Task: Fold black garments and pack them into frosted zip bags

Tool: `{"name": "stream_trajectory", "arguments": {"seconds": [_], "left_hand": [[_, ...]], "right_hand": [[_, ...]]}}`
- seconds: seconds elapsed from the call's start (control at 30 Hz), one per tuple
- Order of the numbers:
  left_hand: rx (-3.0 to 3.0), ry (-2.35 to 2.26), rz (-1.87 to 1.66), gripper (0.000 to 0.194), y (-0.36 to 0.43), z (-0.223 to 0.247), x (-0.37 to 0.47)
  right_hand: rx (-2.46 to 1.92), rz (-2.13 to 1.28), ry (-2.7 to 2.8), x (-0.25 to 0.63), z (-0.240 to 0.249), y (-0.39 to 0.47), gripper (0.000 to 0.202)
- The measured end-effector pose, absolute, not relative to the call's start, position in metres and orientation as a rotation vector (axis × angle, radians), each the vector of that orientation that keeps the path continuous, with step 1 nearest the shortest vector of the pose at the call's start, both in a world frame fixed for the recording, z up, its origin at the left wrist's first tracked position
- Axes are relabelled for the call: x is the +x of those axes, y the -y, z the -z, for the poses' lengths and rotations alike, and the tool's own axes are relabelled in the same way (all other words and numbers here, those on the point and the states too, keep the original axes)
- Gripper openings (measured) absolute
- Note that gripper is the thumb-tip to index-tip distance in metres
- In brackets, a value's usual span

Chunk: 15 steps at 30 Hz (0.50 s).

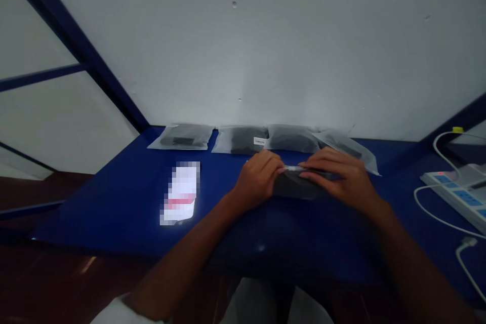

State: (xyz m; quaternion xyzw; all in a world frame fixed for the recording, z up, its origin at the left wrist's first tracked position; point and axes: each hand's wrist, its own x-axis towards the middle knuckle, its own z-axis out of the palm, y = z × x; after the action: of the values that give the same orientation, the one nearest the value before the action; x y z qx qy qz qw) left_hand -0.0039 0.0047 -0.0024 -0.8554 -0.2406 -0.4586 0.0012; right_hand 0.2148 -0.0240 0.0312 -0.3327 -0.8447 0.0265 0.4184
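Observation:
Between my hands is a frosted plastic bag (298, 187) with something dark inside, tilted just above the blue table. My left hand (259, 174) pinches the bag's top edge at its left end. Fingers of my right hand (339, 176) are closed on the same edge further right, thumb below and fingers above. A pale strip of the edge shows between the two hands. Behind them lie several similar bags in a row: one at the far left (181, 137), one with a white barcode label (240, 140), one beside it (292, 138), and a slanted one (351, 148) partly behind my right hand.
A phone with a lit, blurred screen (181, 190) lies left of my hands. At the right edge are a white power strip (455, 192), white cables and a loose plug (469, 242). A white wall panel (243, 50) rises behind the blue table (114, 202).

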Motion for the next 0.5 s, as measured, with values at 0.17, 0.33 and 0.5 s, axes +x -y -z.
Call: {"name": "stream_trajectory", "arguments": {"seconds": [0.17, 0.33, 0.5], "left_hand": [[-2.679, 0.877, 1.623, 0.015, -0.009, 0.005, -0.005], [-2.692, 0.939, 1.754, 0.013, -0.009, 0.01, -0.006], [-2.798, 0.992, 1.769, 0.015, -0.013, 0.013, -0.008]], "right_hand": [[-0.792, -0.068, 2.079, 0.22, -0.027, 0.018, 0.016], [-0.768, -0.126, 2.063, 0.226, -0.02, 0.01, 0.026], [-0.783, -0.196, 2.038, 0.234, -0.013, 0.007, 0.021]]}}
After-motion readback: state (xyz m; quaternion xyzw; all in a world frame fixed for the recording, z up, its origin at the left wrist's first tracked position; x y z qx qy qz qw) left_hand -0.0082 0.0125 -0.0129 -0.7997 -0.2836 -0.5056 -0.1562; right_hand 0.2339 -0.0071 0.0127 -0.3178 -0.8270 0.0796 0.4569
